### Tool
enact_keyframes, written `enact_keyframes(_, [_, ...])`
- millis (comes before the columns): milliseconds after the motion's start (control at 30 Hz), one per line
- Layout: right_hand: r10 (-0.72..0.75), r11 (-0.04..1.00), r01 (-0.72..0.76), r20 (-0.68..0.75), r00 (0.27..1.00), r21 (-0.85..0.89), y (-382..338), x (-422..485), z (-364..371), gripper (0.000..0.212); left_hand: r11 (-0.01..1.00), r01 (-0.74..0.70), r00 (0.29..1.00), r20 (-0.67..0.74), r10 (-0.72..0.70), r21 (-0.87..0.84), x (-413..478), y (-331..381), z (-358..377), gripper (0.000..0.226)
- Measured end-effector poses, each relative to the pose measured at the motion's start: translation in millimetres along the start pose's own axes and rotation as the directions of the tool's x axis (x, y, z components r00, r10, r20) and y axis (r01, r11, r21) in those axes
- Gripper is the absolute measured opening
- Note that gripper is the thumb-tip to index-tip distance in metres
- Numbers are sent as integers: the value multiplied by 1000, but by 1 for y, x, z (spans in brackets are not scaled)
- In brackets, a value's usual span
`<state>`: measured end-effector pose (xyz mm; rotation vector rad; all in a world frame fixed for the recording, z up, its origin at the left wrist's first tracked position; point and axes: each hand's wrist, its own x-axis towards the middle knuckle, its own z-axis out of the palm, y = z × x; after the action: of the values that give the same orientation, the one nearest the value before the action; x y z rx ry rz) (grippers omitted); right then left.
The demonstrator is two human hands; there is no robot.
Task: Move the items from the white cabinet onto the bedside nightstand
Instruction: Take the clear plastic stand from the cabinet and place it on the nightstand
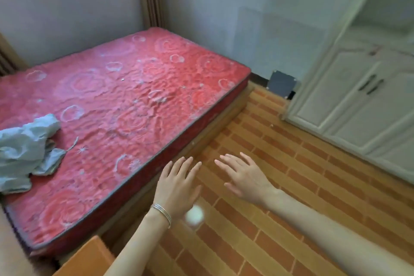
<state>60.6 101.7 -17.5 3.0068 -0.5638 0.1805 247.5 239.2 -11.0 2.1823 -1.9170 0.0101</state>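
Your view covers a striped orange floor (291,186). A bed with a red mattress (125,107) fills 9 to 12 o'clock, and a grey cloth (24,148) lies on it at 9 o'clock. The white cabinet (349,101) stands at 2 o'clock with its lower doors closed; its upper shelves are too blurred to read. Your left hand (179,186) and right hand (244,177) hover at 6 o'clock, fingers spread and holding nothing, well apart from the cabinet.

I look all over from my camera, but I find no words, numbers or signs to read.
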Motion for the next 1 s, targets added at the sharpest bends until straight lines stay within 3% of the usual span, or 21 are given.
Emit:
enact_keyframes(167, [320,947,-319,34,947,-44,77,-106,-17,72,952,-303,953,-9,303,-35,82,104,13,57])
enact_keyframes(433, [664,745,-664,-22,747,-71,162,-303,-66,70,798,-598,798,28,601,-81,140,312,45,58])
enact_keyframes(867, [869,458,-877,-136,476,-147,259,-600,-148,70,541,-835,547,-60,835,-99,148,667,71,56])
enact_keyframes(1000, [884,406,-898,-176,433,-171,293,-652,-172,72,483,-872,489,-86,868,-79,169,743,71,57])
